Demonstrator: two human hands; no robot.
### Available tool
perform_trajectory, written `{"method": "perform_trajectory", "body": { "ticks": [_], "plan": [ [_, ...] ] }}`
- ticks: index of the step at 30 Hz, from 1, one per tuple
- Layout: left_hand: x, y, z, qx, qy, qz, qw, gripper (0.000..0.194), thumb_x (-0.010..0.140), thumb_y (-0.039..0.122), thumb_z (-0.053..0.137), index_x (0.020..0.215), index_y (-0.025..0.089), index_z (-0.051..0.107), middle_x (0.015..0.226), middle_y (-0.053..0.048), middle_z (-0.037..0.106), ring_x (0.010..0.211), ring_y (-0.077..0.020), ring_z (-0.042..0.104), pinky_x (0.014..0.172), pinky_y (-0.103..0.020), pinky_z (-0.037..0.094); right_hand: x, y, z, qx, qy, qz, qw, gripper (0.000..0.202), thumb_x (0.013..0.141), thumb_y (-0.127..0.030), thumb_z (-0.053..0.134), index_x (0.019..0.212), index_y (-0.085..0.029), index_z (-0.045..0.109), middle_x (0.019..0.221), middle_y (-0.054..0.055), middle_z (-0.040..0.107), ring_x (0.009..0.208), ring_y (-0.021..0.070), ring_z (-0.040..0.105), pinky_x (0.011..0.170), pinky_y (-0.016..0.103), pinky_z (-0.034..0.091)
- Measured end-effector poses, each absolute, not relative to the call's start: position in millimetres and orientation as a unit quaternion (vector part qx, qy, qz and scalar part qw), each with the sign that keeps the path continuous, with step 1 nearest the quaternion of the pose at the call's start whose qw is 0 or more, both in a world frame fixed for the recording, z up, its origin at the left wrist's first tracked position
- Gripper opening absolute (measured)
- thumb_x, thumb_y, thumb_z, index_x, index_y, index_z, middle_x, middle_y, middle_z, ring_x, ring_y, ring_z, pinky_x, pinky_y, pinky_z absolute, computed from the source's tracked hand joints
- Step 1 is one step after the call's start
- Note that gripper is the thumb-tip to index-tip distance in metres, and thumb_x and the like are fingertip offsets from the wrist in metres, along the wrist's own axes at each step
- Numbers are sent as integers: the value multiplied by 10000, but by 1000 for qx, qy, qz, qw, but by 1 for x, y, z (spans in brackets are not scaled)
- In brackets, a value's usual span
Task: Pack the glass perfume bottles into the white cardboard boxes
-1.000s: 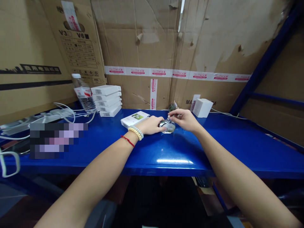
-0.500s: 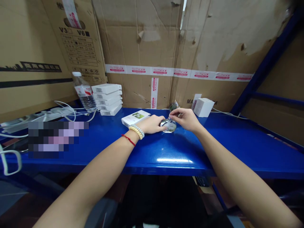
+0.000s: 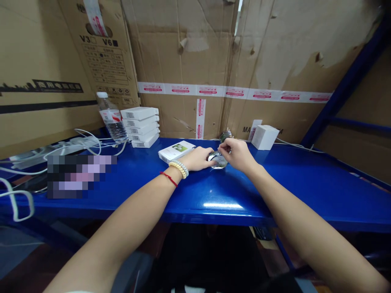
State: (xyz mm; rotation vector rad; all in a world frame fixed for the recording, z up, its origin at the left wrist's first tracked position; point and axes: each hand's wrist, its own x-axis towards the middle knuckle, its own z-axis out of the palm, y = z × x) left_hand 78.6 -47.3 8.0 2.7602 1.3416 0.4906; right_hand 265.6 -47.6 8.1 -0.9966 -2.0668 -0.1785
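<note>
On the blue table (image 3: 214,191) lies a shiny round metal object (image 3: 219,161). My left hand (image 3: 198,159), with hair ties and a red string at the wrist, grips its left side with thumb and fingers. The fingers of my right hand (image 3: 236,153) are pinched together at the object's upper right edge; what they hold is hidden or too small to name. Just behind the right hand stands a shiny metallic item (image 3: 225,134), partly covered. A flat white box with a green picture (image 3: 176,151) lies beside my left hand.
Several stacked white boxes (image 3: 141,127) and a water bottle (image 3: 112,122) stand at the back left. White cables (image 3: 91,140) and a blurred-out item (image 3: 79,176) are at the left. A white box (image 3: 264,137) stands at the back right, before cardboard (image 3: 183,53).
The view has shifted slightly. My right hand's fingers have closed more tightly and turned at the round object's edge. My left hand keeps its grip.
</note>
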Motion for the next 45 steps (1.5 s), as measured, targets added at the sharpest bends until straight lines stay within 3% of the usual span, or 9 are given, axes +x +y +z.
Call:
{"method": "perform_trajectory", "body": {
  "ticks": [7,15,23,27,30,37,41,43,45],
  "plan": [
    [78,-42,-1,878,435,195,48,231,869,373,550,967,174,611,872,-64,712,769,-202,660,668,-286,445,251,-62,5,-525,-787,-120,301,230,831,-384,545,955,-196,590,816,71,703,756,234,653,609,285,374],
    [77,-37,-5,876,435,198,53,202,845,300,551,990,177,618,920,-74,721,827,-214,671,720,-294,468,246,-62,2,-565,-776,-83,269,337,834,-438,514,1076,-206,541,783,84,695,758,244,657,592,265,358],
    [75,-39,-2,882,424,198,55,235,858,377,549,974,181,607,872,-55,711,776,-202,659,670,-280,444,246,-62,2,-533,-777,-79,325,245,820,-386,518,969,-201,577,618,35,641,642,212,627,567,260,357],
    [72,-41,2,890,416,181,45,302,872,438,525,1015,183,601,894,-59,706,774,-203,647,659,-283,424,262,-56,8,-462,-783,-56,412,188,795,-352,519,871,-199,598,549,-3,602,512,154,555,563,254,380],
    [70,-42,5,890,419,172,49,368,865,492,528,1052,184,599,905,-61,702,775,-202,641,650,-280,415,285,-45,16,-498,-723,-50,476,131,751,-282,520,811,-199,602,558,-7,607,519,145,546,561,251,394],
    [71,-45,11,892,423,154,47,410,865,521,510,1052,168,599,878,-71,698,751,-212,631,636,-286,392,324,-27,17,-627,-729,-54,270,110,645,-297,662,699,-204,638,703,62,675,636,194,606,541,272,405],
    [71,-47,13,894,421,152,40,382,866,504,520,1040,172,592,881,-66,695,752,-207,627,620,-278,375,323,-24,10,-627,-757,-26,183,110,583,-129,684,643,-200,625,651,54,659,615,190,616,557,271,431],
    [71,-47,13,894,420,152,40,380,869,500,518,1047,173,593,891,-67,695,765,-207,629,626,-278,378,319,-24,11,-600,-765,-14,234,156,606,-94,669,725,-190,634,702,55,679,662,187,635,617,278,465],
    [71,-47,12,893,420,155,44,383,871,498,516,1059,173,595,896,-68,694,771,-207,631,632,-280,383,314,-26,13,-545,-754,21,367,224,663,-158,683,877,-180,619,782,54,697,682,171,640,655,287,494]
  ]
}}
